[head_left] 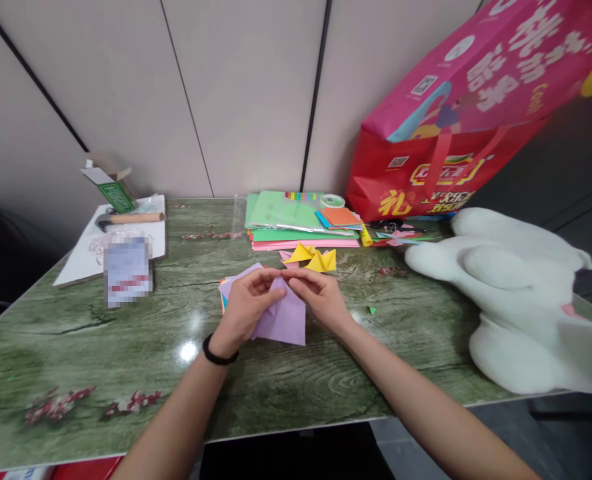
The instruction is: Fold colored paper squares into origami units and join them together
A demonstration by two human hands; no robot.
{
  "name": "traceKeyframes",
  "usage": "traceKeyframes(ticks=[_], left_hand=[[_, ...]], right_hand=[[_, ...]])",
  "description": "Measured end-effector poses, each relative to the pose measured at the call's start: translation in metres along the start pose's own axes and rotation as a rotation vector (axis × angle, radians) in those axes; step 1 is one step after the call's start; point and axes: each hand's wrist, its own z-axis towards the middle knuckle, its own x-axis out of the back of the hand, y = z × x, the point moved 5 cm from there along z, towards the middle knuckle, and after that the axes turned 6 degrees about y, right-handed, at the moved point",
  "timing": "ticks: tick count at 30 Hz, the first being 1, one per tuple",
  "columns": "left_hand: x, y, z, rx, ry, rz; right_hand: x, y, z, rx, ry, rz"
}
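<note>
Between my hands is a sheet of purple origami paper [283,323], partly folded, with a raised crease near its top. My left hand [253,300] grips its left side, thumb pressed on the paper's face and fingers behind. At the upper right edge, my right hand [319,297] pinches the same paper between thumb and fingertips. The fingertips of both hands nearly meet at the top. Just beyond them sit yellow folded paper pieces [321,260] and a pink one, partly covered. More coloured paper peeks out behind my left hand.
A stack of coloured paper [276,217] lies by the wall, with a yellow glue stick [365,235] alongside. On the left are a hammer [136,218], a green box [113,192] and a pixelated packet [129,272]. Red bags [376,173] and a white plush toy [521,287] occupy the right.
</note>
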Motion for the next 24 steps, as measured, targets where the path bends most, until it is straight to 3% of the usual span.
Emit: traceKeyframes(ticks=[7, 10, 24], left_hand=[[0.016, 0.009, 0.005, -0.096, 0.215, 0.039], [0.019, 0.011, 0.005, -0.124, 0.259, 0.064], [0.008, 0.003, 0.005, -0.084, 0.056, 0.35]], right_hand=[[-0.001, 0.013, 0.0, -0.25, 0.011, 0.049], [0.0, 0.015, 0.0, -0.278, 0.007, 0.078], [0.007, 0.01, 0.0, -0.134, 0.14, -0.012]])
